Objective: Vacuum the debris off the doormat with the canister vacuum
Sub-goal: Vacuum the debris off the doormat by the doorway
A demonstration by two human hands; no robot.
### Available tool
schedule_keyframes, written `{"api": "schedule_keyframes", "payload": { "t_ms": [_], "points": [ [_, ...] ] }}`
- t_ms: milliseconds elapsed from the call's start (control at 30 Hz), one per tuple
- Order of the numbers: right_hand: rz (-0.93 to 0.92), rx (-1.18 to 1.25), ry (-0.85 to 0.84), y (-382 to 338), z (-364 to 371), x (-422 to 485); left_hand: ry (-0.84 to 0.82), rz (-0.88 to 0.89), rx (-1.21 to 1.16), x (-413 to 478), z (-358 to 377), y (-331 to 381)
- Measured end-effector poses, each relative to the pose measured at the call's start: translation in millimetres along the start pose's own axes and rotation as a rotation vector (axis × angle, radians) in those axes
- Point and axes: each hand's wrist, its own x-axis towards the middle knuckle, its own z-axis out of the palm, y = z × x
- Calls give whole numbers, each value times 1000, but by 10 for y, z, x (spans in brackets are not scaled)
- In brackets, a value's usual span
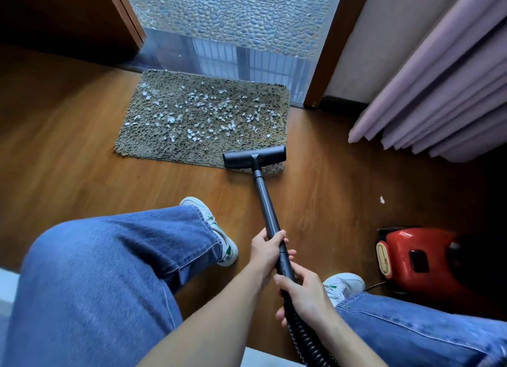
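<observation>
left hand (267,250): wrapped around the black wand (266,205), gripping it farther down the tube than the other hand

right hand (304,295): clamped on the same tube nearer the body, right about where the ribbed hose (304,339) joins it

wand: runs tilted from the hands forward and down to the floor nozzle (253,157)

floor nozzle: wide black head, sitting on the near right corner of the doormat (153,144), part of it over the mat's near edge

doormat: shaggy olive-grey rectangle on the wood floor (82,152), pushed up against the sill of the pebble-glass door (233,24)

debris (203,111): loads of small white scraps all over the middle and far part of the mat, and the strip by the nozzle looks mostly bare

canister vacuum (417,254): red body on the floor to the right, beside the right sneaker (343,284); can't see inside it

stray scrap (382,200): one white bit on the floor, well apart from the mat

other stuff: blue jeans (96,270), left sneaker (219,229), lilac curtain (439,92) on the right
</observation>
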Motion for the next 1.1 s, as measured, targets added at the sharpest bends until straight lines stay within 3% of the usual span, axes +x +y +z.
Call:
{"api": "schedule_keyframes", "payload": {
  "t_ms": [367, 800, 1100],
  "points": [
    [5, -73, -19, -265, 137, 175, 40, -8, -86, 110, -150, 238],
    [29, 28, -57, -767, 345, 587, 61, 21, -111, 527, -250, 778],
    [51, -20, -75, -650, 197, 457, 75, -13, -93, 341, -169, 641]
  ]
}}
